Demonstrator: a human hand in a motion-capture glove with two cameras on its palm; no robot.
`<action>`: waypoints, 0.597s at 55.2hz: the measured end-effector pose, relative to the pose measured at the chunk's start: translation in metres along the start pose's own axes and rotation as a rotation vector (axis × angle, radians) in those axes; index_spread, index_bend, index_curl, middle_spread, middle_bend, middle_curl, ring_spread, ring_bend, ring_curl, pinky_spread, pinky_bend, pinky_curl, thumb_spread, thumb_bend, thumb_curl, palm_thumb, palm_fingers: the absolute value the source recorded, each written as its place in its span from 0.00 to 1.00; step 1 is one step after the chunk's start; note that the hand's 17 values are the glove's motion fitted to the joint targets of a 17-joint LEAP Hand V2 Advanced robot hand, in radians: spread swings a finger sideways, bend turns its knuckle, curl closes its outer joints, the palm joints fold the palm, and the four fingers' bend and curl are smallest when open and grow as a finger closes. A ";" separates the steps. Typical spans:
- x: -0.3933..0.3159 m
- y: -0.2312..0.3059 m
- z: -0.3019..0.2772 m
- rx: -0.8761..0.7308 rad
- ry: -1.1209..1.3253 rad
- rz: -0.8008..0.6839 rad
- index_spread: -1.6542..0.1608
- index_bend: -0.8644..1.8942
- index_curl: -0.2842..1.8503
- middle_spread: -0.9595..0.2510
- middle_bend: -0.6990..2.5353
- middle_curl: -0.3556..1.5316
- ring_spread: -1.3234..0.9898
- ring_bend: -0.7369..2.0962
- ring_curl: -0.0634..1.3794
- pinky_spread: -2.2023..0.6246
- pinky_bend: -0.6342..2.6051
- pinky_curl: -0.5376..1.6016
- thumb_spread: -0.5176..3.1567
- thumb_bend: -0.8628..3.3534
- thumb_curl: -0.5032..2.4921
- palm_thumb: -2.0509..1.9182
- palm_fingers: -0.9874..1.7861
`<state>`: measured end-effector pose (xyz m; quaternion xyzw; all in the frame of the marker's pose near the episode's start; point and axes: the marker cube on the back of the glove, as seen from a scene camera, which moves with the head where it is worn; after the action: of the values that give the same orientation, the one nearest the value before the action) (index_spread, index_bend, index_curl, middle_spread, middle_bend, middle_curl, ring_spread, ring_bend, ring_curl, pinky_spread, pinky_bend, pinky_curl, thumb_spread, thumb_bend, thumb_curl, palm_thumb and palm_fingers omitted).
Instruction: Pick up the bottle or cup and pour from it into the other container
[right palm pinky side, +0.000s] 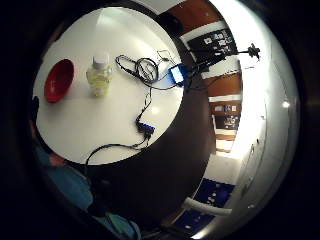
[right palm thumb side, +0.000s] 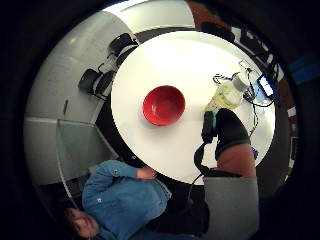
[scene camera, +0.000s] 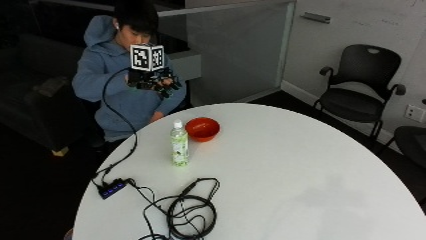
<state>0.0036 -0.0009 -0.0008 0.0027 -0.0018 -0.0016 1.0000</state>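
Bottle (scene camera: 178, 143) upright on table (scene camera: 286, 165), red bowl (scene camera: 202, 128) just beside; gloved right hand (scene camera: 158, 80) raised, fingers relaxed, holding nothing.

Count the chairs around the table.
2 in the outside view: a black chair beyond the table by the wall, another chair cut by the edge. Others may be hidden.
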 end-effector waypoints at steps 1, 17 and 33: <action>0.001 0.000 0.000 0.001 -0.002 -0.001 0.82 0.40 0.17 0.80 0.27 0.20 0.60 0.36 0.07 0.81 0.30 0.27 0.24 0.29 0.21 0.66 0.47; 0.026 0.011 -0.001 0.017 -0.078 0.028 0.72 0.38 0.24 0.80 0.27 0.26 0.64 0.38 0.15 0.86 0.32 0.32 0.40 0.28 0.26 0.68 0.44; 0.064 0.018 0.013 0.036 -0.216 0.050 0.71 0.37 0.26 0.80 0.27 0.29 0.65 0.39 0.18 0.86 0.33 0.34 0.43 0.25 0.29 0.68 0.42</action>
<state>0.0671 0.0170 0.0128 0.0206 -0.1097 0.0232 0.9935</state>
